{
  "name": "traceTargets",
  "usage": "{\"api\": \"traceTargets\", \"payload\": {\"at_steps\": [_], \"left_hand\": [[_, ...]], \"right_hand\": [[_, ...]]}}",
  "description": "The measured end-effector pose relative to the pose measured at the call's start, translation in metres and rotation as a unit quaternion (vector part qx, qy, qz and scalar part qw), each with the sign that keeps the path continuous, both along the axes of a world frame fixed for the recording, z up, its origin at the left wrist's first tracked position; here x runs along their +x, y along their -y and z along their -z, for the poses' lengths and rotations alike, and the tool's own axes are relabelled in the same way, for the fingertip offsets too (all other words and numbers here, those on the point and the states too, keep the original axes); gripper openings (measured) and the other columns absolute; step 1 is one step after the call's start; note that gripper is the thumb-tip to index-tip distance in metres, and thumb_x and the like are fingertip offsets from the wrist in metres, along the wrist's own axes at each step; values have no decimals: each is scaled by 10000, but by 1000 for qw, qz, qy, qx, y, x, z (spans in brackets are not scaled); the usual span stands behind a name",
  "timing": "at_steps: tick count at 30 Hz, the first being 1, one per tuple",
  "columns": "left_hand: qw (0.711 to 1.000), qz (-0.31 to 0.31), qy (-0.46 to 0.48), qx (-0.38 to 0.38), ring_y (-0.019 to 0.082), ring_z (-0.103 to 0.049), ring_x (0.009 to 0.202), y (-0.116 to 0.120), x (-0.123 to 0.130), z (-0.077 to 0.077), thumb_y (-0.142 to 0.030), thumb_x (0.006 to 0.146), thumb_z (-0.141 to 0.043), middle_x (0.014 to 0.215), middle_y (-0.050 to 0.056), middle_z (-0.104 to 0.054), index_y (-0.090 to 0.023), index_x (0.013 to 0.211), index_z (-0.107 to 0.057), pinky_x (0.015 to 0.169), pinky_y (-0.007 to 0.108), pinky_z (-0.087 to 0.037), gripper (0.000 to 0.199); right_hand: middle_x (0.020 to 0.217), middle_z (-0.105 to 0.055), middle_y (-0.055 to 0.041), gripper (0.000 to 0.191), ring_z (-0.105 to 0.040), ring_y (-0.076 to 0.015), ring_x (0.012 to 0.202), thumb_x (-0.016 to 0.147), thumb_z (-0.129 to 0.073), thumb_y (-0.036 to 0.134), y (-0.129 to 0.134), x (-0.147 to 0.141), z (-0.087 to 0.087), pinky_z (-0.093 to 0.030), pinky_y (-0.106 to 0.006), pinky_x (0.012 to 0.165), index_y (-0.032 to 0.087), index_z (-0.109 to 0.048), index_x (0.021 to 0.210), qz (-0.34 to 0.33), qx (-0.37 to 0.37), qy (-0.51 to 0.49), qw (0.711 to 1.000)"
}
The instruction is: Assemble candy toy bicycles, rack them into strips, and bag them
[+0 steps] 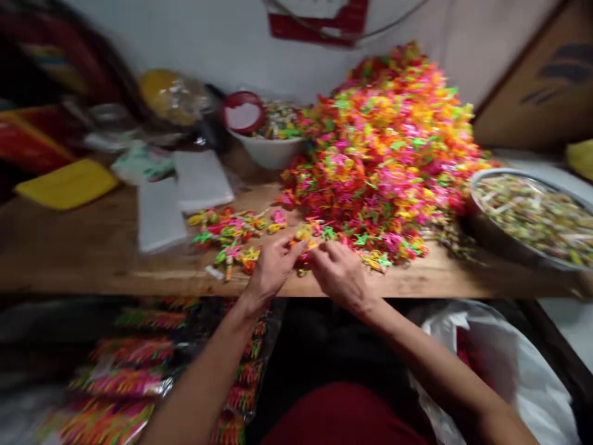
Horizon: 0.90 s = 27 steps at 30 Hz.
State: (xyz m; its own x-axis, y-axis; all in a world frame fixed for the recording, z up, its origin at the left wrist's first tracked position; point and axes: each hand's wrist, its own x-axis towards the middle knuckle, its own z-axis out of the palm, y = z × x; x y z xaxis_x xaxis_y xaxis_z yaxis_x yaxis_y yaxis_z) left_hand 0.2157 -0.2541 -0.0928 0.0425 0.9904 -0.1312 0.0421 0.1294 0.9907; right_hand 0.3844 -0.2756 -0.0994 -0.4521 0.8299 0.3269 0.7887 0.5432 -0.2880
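Observation:
My left hand (pixel 277 262) and my right hand (pixel 337 271) meet near the front edge of the wooden table (pixel 92 247). Both have their fingers pinched around small bright plastic pieces, blurred, one of them orange-yellow. Which hand grips which piece is hard to make out. Just behind rises a large heap of small neon plastic figures (pixel 389 154) in pink, orange, yellow and green. Left of my left hand lies a smaller spread of similar figures (pixel 231 235).
A white bowl (pixel 271 151) with a red-rimmed round item (pixel 243 112) stands behind. At right is a metal basin (pixel 482 213) of small mixed pieces. Clear plastic sleeves (pixel 201 179) and a yellow flat item (pixel 67 183) lie left. Below are filled packets (pixel 134 351) and a white bag (pixel 537 377).

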Motion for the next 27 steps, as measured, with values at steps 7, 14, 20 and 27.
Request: {"api": "traceTargets", "payload": {"at_steps": [7,14,20,27], "left_hand": [[975,-48,110,-187,162,-743,678,47,28,22,-279,654,-913,826,58,-782,-124,1017,-619,660,252,-632,492],[951,-83,166,-246,147,-759,747,48,62,30,-76,858,-685,938,98,-791,-93,979,-651,667,231,-642,127],[947,-50,173,-267,175,-764,707,33,95,32,-150,847,-743,859,90,-781,-98,912,-650,633,258,-640,124],[934,-34,203,-292,179,-745,601,33,97,43,-157,917,-624,781,96,-772,-92,902,-633,527,231,-582,67]], "right_hand": [[1147,-683,-89,309,-636,-176,991,1004,-452,217,26,127,33,-501,-270,865,212,-657,1234,136,-24,-24,990],[1106,-656,-162,315,-553,-263,1020,966,-435,221,-44,286,76,-433,-352,874,135,-714,1085,311,-33,61,948],[1063,-662,-204,370,-509,-261,1026,1004,-458,329,-71,308,101,-342,-365,883,76,-723,1058,225,-44,144,963],[1091,-681,-175,375,-479,-267,1039,1005,-504,446,-81,328,129,-239,-435,846,180,-765,1044,225,-5,234,946]]}}
